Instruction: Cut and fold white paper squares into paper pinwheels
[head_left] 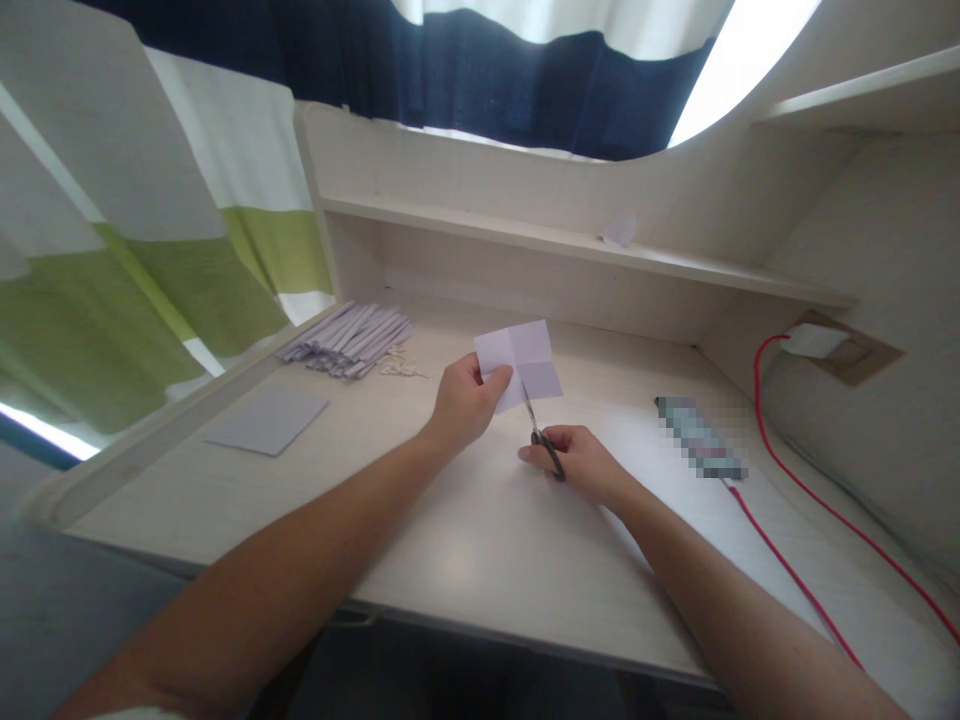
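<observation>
My left hand (466, 400) pinches a small square of white paper (534, 345) by its left side, thumb on top. Crease lines cross the sheet, and it is held up off the desk. In my right hand (581, 460) is a pair of scissors (546, 450) with dark handles, my fingers in the loops. The blades point away from me and meet the paper at its near edge, along the middle crease. How far the cut runs into the sheet I cannot make out.
On the desk (450, 580), a pile of folded paper strips (349, 338) lies at the left, beside thin pale bits (403, 367). Nearer is a stack of square paper (268, 418). Rightward are a blurred-out phone (697, 438), a red cable (787, 565) and a white charger (817, 341).
</observation>
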